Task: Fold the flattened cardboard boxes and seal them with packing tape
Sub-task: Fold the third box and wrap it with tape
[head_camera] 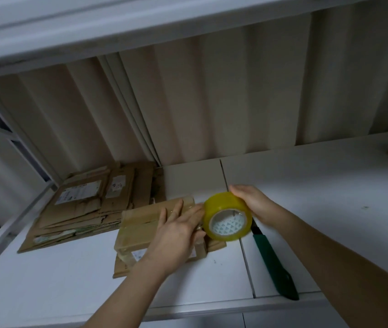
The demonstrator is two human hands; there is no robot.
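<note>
Left hand (176,235) presses flat on the box (150,230); right hand (256,204) grips the tape roll (227,220) at three o'clock. Keep the strip taut and smooth it along the seam.

A white shelf (318,185) carries everything; its top is made of panels with narrow seams between them. At its back left lies a stack of flattened boxes (81,209), some bearing white labels. Just in front of the stack sits a small taped box (141,230) (it rests on another flat piece of cardboard). To the right, near the front edge, a green-handled knife (275,263) lies along a seam.
</note>
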